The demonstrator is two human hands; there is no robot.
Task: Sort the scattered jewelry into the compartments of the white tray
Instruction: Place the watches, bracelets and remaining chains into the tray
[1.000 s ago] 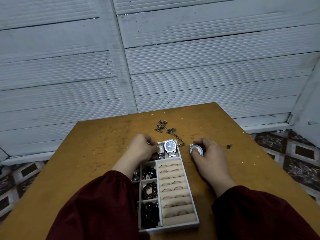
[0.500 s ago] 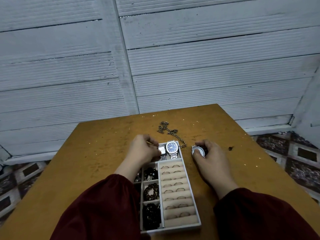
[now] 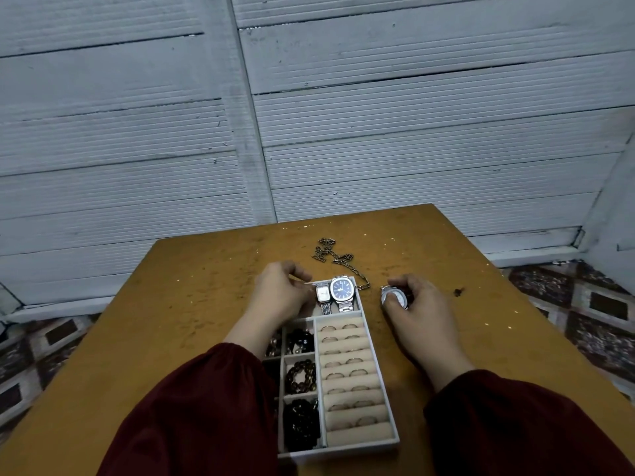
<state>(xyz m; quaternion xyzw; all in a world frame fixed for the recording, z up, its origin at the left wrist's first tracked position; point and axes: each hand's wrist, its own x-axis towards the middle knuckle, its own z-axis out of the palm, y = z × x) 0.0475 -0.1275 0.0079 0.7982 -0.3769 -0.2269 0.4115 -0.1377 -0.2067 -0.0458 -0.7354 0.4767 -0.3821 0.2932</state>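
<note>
1. Head view: we are looking down at a white tray (image 3: 338,451) sitting on an orange-brown table (image 3: 192,304), its long side running from 6 to 12 o'clock.
2. The right hand (image 3: 421,312) is resting on the table at 3 o'clock of the tray's far end, apart from the rim. Its fingers are curling round a round white-dialed watch (image 3: 395,298) and holding it, dial facing up.
3. The left hand (image 3: 281,297) is lying over the tray's far left corner, at 9 o'clock of a small rectangular watch (image 3: 323,295). Its fingers are curling with their tips just beside that watch, and we are unable to tell whether they are gripping anything.
4. The small rectangular watch is lying in the tray's far compartment, with a blue-dialed watch (image 3: 342,290) just beside it at 3 o'clock.
5. Rings (image 3: 350,374) are sitting in the padded rolls filling the tray's right column, and dark beaded bracelets (image 3: 300,376) are lying in the small compartments at 9 o'clock of those rolls.
6. A metal chain (image 3: 333,252) is lying loose on the table at 12 o'clock of the tray, one end trailing toward the tray's far right corner.
7. Dark red sleeves (image 3: 206,407) are covering both forearms.
</note>
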